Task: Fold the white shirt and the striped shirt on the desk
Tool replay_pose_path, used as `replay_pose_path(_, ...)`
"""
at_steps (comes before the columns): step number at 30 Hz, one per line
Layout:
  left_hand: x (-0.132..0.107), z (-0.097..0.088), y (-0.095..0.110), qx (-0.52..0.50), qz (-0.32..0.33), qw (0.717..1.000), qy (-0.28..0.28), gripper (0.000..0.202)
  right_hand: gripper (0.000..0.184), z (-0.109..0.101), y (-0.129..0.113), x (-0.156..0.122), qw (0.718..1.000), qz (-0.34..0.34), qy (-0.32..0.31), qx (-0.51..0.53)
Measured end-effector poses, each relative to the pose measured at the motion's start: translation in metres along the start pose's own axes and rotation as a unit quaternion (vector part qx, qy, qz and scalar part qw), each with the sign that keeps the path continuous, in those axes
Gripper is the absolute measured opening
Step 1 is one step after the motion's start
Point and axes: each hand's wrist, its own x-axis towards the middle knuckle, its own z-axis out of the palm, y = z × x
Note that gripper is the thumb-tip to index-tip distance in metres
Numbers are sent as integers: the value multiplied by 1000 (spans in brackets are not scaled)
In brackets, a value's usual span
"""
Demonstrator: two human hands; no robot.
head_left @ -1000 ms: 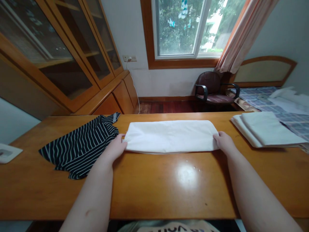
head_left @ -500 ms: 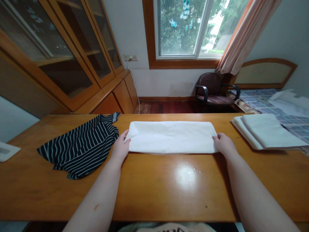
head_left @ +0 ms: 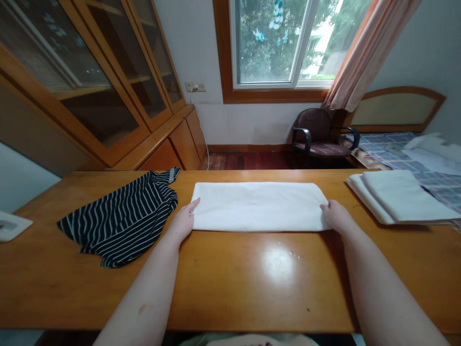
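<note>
While on folded white cloth (head_left: 258,206), both hands (head_left: 183,222) (head_left: 336,216)

Daylight from the window (head_left: 268,43) lights the scene dimly (glare on the varnished table (head_left: 278,264)), edges bowed by distortion.

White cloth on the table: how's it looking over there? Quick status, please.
Left hand at the cloth's near left corner, right hand at its near right corner. Folded white cloth flat on the wooden table. Black-and-white striped top just left of it.
</note>
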Motion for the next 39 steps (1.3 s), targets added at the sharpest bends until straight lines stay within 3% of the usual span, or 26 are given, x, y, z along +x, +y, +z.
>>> replay_pose_path(5, 5, 5, -5, -52, -48, 997, 36, 57, 23, -2, 5, -1, 981, 20, 17, 192)
replay_pose_path(9, 10, 8, -7, -83, -65, 992, 71, 47, 33, -3, 8, -2, 949, 55, -45, 308)
replay_pose_path(13, 13, 7, -7, -51, -62, 994, 75, 45, 40, 0, 12, 2, 971, 27, -71, 225)
replay_pose_path(18, 14, 6, -5, 55, -67, 995, 54, 40, 39, 7, 10, 8, 999, 2, -13, 35)
replay_pose_path(21, 14, 7, -4, 96, -71, 992, 42, 40, 38, 6, 7, 7, 1000, 5, 7, -8)
replay_pose_path(25, 12, 7, -1, 110, -79, 990, 33, 40, 49, -3, 9, 5, 999, 18, 26, 0)
replay_pose_path(29, 11, 7, 2, 109, -80, 990, 31, 40, 40, -12, 12, 2, 988, -16, 48, 144)
replay_pose_path(31, 11, 7, 2, 111, -82, 990, 30, 41, 31, -15, 11, -3, 972, -27, 20, 235)
replay_pose_path(34, 12, 8, 1, 113, -87, 989, 29, 41, 32, -21, 8, -12, 933, 15, -77, 352)
replay_pose_path(37, 13, 8, 1, 111, -91, 989, 27, 41, 26, -28, 7, -19, 920, 37, -170, 351)
replay_pose_path(39, 13, 8, 1, 108, -91, 990, 26, 41, 20, -30, 7, -20, 938, 17, -172, 299)
